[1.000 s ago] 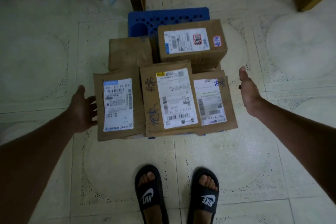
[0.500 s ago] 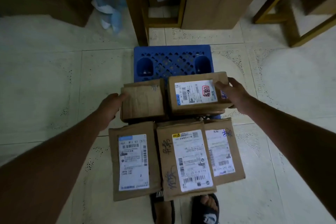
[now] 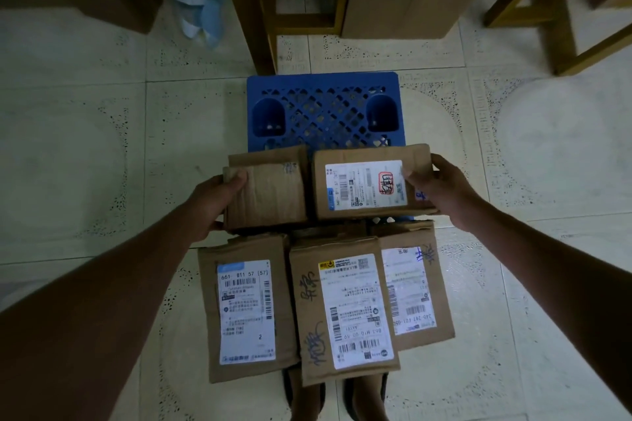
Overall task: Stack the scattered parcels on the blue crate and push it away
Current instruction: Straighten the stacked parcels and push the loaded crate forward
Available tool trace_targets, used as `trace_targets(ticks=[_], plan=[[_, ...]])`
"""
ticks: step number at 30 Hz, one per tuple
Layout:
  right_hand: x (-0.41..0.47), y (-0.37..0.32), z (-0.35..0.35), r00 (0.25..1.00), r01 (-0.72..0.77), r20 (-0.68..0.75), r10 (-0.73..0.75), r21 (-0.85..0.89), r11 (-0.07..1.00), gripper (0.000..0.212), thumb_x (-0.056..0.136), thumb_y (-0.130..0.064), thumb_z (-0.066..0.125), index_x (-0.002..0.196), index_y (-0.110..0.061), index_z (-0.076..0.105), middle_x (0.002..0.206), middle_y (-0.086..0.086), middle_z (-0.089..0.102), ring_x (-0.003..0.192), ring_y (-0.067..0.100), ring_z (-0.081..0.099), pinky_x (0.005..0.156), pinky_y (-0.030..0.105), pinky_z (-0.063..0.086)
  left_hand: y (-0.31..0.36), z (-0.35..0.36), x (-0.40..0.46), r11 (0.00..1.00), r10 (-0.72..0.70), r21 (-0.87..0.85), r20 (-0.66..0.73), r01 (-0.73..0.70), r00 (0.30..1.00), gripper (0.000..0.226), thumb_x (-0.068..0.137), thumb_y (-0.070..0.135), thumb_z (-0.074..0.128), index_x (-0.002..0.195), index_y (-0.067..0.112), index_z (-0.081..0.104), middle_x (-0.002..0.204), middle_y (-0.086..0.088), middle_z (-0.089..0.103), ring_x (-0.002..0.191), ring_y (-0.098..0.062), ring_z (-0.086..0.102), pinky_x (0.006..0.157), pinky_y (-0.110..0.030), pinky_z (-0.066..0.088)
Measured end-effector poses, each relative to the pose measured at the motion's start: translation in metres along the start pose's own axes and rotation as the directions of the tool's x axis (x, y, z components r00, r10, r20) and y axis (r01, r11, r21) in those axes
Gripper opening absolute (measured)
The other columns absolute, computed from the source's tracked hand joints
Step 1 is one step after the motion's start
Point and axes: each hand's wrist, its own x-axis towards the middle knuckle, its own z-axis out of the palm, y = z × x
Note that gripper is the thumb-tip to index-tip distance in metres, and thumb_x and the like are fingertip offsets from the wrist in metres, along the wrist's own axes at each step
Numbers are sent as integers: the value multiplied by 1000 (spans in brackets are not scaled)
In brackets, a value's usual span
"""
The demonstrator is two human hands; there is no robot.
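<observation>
The left hand [image 3: 213,203] is gripping the plain parcel [image 3: 270,195]; the right hand [image 3: 439,186] is gripping the labelled parcel [image 3: 366,181] beside it, blue crate [image 3: 325,106] just beyond both.

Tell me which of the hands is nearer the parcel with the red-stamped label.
Right. The right hand grips the red-stamped parcel at its right edge; the left hand holds the plain parcel beside it.
</observation>
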Motion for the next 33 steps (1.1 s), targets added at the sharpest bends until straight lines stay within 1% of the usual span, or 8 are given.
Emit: trace_targets(ticks=[5, 17, 20, 22, 25, 28, 31, 33], plan=[[-2, 1, -9, 999, -6, 32, 7, -47, 999, 42, 88, -38, 66, 126, -22, 56, 110, 10, 70, 96, 28, 70, 72, 41, 61, 4, -1, 0, 999, 1, 53, 16, -2, 1000, 65, 89, 55, 54, 142, 19, 43, 139, -14, 52, 122, -34, 51, 92, -48, 50], [-14, 8, -15, 997, -31, 64, 39, -121, 992, 48, 83, -44, 68, 125, -25, 56, 105, 9, 72, 90, 24, 72, 77, 43, 59, 7, -1, -4, 996, -51, 78, 26, 49, 998, 68, 88, 63, 49, 141, 19, 42, 133, -9, 52, 113, -27, 51, 96, -45, 45], [-8, -9, -20, 987, 31, -136, -87, -371, 928, 52, 93, -56, 47, 127, -18, 55, 110, 8, 68, 85, 19, 61, 70, 25, 43, 18, -3, 4, 971, 158, 207, -196, -117, 968, 65, 96, 57, 34, 141, 11, 42, 139, -17, 50, 120, -30, 50, 96, -38, 37], [3, -23, -21, 936, 138, -217, -276, -495, 858, 52, 96, -55, 41, 122, -15, 61, 118, 12, 66, 95, 23, 59, 79, 25, 37, 27, -6, 13, 888, 350, 391, -233, -242, 908, 63, 96, 55, 32, 140, 12, 45, 140, -16, 51, 125, -31, 50, 101, -39, 38], [26, -58, -2, 925, 276, -52, -376, -587, 761, 37, 98, -38, 50, 119, -12, 65, 126, 14, 63, 104, 25, 61, 86, 29, 43, 50, 0, 30, 707, 529, 608, -113, -363, 841, 50, 99, 44, 37, 137, 13, 51, 138, -14, 54, 122, -29, 53, 98, -34, 41], [47, -94, 36, 960, 280, 199, -197, -624, 730, 33, 97, -30, 51, 113, -6, 68, 118, 17, 66, 110, 32, 61, 93, 32, 47, 73, 23, 46, 616, 476, 692, 55, -377, 878, 41, 100, 36, 40, 133, 15, 55, 139, -12, 53, 122, -28, 51, 92, -28, 40], [50, -98, 72, 921, 293, 388, 5, -704, 647, 42, 96, -52, 44, 105, -17, 67, 117, 14, 64, 108, 28, 59, 95, 37, 44, 69, 41, 58, 540, 336, 762, 195, -358, 921, 44, 99, 40, 40, 136, 18, 51, 145, -9, 46, 118, -22, 50, 87, -27, 42], [45, -93, 85, 909, 297, 410, 78, -767, 569, 48, 94, -64, 33, 110, -29, 61, 136, 14, 54, 122, 31, 51, 101, 41, 37, 65, 45, 60, 522, 293, 767, 250, -374, 923, 45, 97, 43, 40, 134, 19, 52, 142, -6, 48, 110, -18, 49, 75, -22, 39]])
